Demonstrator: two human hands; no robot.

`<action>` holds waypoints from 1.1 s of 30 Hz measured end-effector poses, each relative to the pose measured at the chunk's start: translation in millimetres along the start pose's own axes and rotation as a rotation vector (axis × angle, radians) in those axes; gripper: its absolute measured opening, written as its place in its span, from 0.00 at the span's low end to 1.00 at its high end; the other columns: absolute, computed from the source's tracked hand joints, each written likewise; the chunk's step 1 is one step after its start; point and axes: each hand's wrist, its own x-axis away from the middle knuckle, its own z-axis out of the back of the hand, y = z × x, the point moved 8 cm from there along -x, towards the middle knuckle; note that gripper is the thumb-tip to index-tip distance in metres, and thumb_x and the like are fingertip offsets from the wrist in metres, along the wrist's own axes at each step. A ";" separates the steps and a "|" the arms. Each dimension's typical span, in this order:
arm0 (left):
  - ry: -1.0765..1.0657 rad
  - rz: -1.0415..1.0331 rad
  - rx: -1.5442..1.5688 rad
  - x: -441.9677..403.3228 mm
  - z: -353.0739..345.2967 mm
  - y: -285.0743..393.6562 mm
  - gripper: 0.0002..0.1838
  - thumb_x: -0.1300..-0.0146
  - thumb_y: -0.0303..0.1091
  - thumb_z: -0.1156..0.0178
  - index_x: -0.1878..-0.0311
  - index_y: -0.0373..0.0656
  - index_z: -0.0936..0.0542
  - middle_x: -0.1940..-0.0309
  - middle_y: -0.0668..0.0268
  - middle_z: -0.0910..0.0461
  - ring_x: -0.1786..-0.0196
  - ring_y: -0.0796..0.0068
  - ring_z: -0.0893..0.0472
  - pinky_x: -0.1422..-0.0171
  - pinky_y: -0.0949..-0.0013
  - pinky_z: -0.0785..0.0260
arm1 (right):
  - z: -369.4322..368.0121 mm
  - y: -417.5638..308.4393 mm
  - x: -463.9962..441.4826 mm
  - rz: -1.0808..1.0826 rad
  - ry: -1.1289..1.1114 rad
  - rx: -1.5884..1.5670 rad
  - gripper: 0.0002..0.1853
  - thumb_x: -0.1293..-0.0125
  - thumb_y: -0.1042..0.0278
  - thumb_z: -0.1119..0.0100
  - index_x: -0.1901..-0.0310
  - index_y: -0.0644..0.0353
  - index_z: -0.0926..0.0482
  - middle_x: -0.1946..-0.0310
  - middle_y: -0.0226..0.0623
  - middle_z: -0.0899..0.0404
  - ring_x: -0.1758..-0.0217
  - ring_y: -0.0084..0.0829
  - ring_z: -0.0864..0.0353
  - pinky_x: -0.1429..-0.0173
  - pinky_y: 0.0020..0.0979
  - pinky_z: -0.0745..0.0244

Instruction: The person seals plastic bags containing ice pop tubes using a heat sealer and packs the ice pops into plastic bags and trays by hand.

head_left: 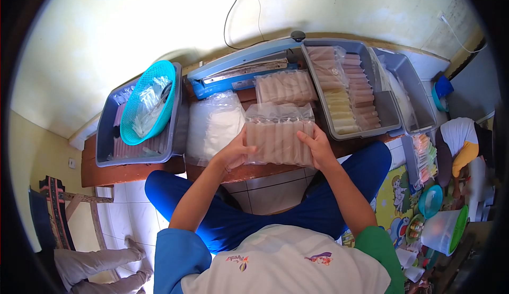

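Note:
Between my two hands is a clear plastic pack of pale brown ice-pop sticks (281, 137), lined up side by side, its loose upper end unfolded away from me. My left hand (233, 149) grips its left edge, thumb on top. On the right edge, my right hand (317, 146) holds it the same way. Just beyond lies a similar pack (285, 87) on the wooden table. A stack of clear plastic bags (214, 127) rests left of my left hand. Behind these stands a long blue bag sealer (244, 63) with a raised arm.
At left, a grey tub (177, 113) carries a turquoise basket (127, 127) of plastic. Right, a grey tub (389, 121) holds brown and yellow packs, beside another grey tub (424, 97). One person bends at far right; another person's legs (101, 267) show lower left.

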 end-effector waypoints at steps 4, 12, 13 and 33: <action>0.088 -0.045 -0.205 -15.3 -12.9 -4.1 0.66 0.64 0.25 0.22 0.23 0.49 0.56 0.32 0.58 0.39 0.30 0.60 0.36 0.30 0.59 0.37 | 12.0 -12.2 3.4 0.042 0.048 0.058 0.22 0.34 0.72 0.39 0.40 0.64 0.31 0.48 0.36 0.24 0.45 0.26 0.25 0.39 0.29 0.30; 0.104 0.045 -0.170 -32.0 -19.5 -1.6 0.50 0.60 0.20 0.27 0.31 0.39 0.39 0.41 0.59 0.28 0.37 0.62 0.27 0.33 0.59 0.34 | 21.7 -36.5 12.3 0.112 0.097 0.022 0.19 0.35 0.74 0.39 0.43 0.64 0.30 0.52 0.35 0.24 0.49 0.24 0.25 0.43 0.28 0.29; 0.074 0.093 -0.112 -32.7 -21.3 -5.0 0.47 0.58 0.20 0.28 0.32 0.37 0.38 0.41 0.58 0.27 0.37 0.63 0.27 0.32 0.59 0.35 | 20.9 -41.4 14.3 0.123 0.096 0.022 0.19 0.35 0.74 0.39 0.44 0.64 0.30 0.52 0.35 0.24 0.49 0.24 0.25 0.44 0.28 0.28; 0.027 -0.047 -0.402 -171.6 -88.4 45.9 0.30 0.38 0.31 0.36 0.33 0.39 0.33 0.49 0.59 0.20 0.48 0.68 0.20 0.44 0.65 0.27 | 128.2 -122.1 -3.2 0.438 0.380 0.042 0.12 0.35 0.76 0.41 0.52 0.62 0.29 0.58 0.37 0.21 0.57 0.24 0.20 0.53 0.27 0.24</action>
